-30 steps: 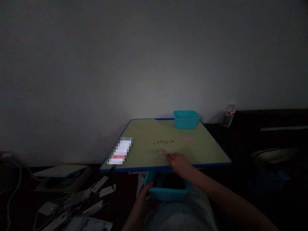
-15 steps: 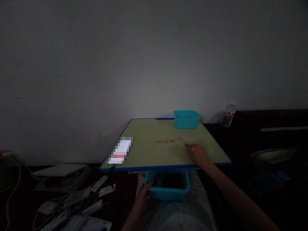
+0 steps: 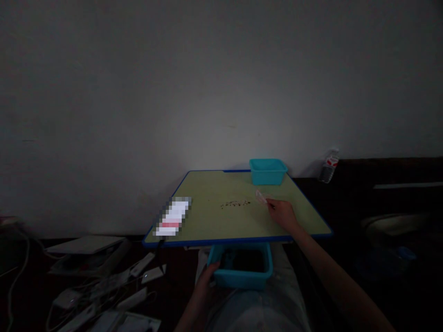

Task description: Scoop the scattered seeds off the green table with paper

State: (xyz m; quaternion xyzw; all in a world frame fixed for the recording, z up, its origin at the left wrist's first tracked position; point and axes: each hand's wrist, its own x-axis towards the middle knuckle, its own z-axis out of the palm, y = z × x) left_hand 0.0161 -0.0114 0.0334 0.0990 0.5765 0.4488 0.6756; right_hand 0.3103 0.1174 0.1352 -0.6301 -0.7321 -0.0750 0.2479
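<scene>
Right hand (image 3: 282,215) shifted rightward, pinching clear piece (image 3: 260,197); left hand (image 3: 206,275) grips bin (image 3: 241,280); dim wall (image 3: 221,92) behind tabletop (image 3: 200,223).

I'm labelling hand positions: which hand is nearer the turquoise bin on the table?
Right. The right hand is over the table, on the near side of that turquoise bin. The left hand is farther off, holding the second bin below the table's near edge.

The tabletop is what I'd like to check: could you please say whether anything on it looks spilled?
Possibly: small dark bits lie scattered across the middle of the tabletop, loose rather than contained, though that may be deliberate.
</scene>
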